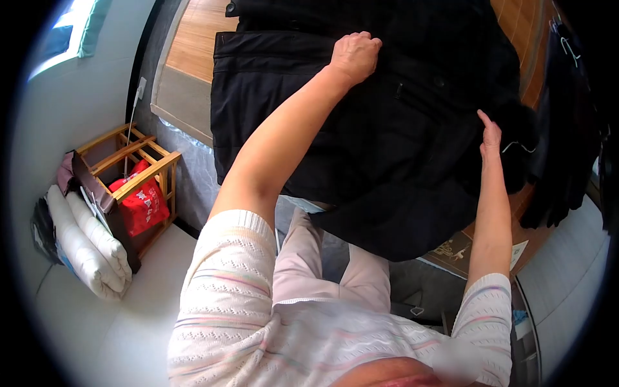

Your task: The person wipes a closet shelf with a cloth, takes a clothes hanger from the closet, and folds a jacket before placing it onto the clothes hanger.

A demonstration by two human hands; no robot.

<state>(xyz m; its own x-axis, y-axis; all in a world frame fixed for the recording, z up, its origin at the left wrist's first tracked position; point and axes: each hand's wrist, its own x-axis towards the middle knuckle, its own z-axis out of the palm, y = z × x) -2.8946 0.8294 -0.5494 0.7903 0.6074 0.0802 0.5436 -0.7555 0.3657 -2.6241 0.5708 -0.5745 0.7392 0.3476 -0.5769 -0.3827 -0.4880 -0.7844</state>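
A large black coat (309,109) with buttons and a zipped pocket lies spread out in front of me. My left hand (356,58) rests on its upper middle, closed, with curled fingers gripping the cloth. At the coat's right side, my right hand (491,134) touches the fabric beside a dark fluffy part (509,129). It shows edge-on, open, with a finger stretched out; its other fingers are partly hidden. A pale hanger hook (519,148) sticks out just right of that hand. The coat's lower edge hangs down near my legs.
Under the coat is a wooden surface (198,39). Dark clothes (564,129) hang on the right. To the left, an overturned wooden stool (132,155) stands near a red bag (143,203) and a rolled white quilt (90,245). A cardboard box (451,253) sits below the coat.
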